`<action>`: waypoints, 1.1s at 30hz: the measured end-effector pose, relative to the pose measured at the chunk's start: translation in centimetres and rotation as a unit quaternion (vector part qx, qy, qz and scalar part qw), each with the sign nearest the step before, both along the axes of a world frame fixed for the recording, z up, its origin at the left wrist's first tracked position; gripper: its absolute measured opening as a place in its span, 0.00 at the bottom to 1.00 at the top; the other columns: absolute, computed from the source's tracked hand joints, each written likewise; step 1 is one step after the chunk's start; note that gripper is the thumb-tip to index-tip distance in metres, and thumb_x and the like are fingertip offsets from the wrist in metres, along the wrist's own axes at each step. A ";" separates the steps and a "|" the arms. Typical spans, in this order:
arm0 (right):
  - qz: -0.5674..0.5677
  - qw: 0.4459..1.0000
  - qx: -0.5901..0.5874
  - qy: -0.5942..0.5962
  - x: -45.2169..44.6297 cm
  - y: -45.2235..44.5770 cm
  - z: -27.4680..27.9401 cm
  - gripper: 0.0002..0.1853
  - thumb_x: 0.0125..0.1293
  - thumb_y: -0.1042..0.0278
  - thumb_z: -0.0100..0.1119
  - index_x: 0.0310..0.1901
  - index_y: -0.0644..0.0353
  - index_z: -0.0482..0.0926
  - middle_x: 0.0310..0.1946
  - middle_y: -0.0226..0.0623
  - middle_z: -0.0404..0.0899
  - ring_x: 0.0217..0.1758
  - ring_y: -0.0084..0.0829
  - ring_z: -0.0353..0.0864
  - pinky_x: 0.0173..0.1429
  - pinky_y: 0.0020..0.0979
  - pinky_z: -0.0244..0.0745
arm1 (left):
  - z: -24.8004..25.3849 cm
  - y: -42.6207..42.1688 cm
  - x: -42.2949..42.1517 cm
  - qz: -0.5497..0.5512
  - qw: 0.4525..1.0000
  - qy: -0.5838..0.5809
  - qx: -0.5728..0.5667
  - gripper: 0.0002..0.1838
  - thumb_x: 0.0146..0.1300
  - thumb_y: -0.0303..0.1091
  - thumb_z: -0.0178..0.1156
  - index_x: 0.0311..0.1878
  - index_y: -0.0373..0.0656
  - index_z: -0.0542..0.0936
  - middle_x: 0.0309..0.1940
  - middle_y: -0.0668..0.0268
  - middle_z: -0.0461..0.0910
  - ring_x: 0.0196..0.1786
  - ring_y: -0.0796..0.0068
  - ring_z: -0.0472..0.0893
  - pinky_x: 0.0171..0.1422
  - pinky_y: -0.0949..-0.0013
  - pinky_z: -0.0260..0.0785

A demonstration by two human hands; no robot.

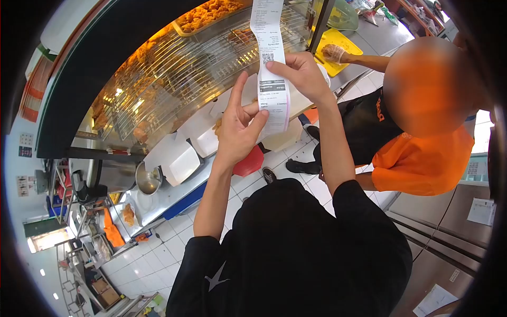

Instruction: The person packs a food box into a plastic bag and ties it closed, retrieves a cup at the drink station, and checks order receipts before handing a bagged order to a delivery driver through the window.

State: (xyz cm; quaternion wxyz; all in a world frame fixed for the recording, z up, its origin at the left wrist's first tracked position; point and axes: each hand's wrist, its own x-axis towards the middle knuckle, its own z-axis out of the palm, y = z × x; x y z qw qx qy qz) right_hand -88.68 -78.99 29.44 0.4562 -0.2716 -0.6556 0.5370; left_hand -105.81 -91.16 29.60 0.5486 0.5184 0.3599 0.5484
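A long printed receipt (272, 108) with a QR code and dark printed bands hangs in front of me, its top running out of view. Near the QR code, my right hand (303, 76) pinches its edge, the thumb lying over the paper. Lower down, my left hand (240, 127) holds the opposite edge between thumb and fingers, with the index finger stretched upward. Behind my left hand stand open white paper boxes (178, 161) on the counter, and a bit of fried food shows beside the hand.
A lit display case with wire racks (174, 79) holds fried chicken and a full tray (207, 16). At right stands a co-worker in orange and black (422, 164), a gloved hand over a yellow tray (346, 42). A metal bowl (148, 178) sits at left; steel fridges (438, 222) stand lower right.
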 end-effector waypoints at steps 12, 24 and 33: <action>0.013 1.000 -0.009 -0.001 -0.7 -0.9 1.0 0.14 0.67 0.65 0.67 0.46 0.69 0.86 0.35 0.37 0.88 0.35 0.19 0.84 0.40 0.24 0.79 | 0.6 -0.8 -1.4 -0.029 0.999 -0.016 -0.024 0.43 0.68 0.20 0.55 0.80 0.36 0.41 0.47 0.49 0.85 0.52 0.69 0.84 0.63 0.66 0.69; 0.012 1.000 -0.021 -0.018 -1.0 -1.4 1.1 0.14 0.67 0.64 0.66 0.45 0.68 0.87 0.35 0.35 0.88 0.36 0.18 0.84 0.41 0.24 0.78 | 0.2 -1.0 -2.1 -0.025 0.999 0.029 -0.019 0.37 0.69 0.22 0.54 0.77 0.37 0.49 0.52 0.50 0.83 0.55 0.64 0.82 0.63 0.62 0.70; -0.007 0.997 0.011 -0.070 -1.4 -2.0 0.2 0.12 0.67 0.66 0.65 0.46 0.66 0.85 0.35 0.31 0.87 0.38 0.15 0.79 0.44 0.25 0.76 | 17.7 10.3 1.9 0.279 0.625 0.502 0.529 0.23 0.63 0.31 0.57 0.62 0.39 0.72 0.62 0.49 0.71 0.69 0.49 0.68 0.74 0.46 0.54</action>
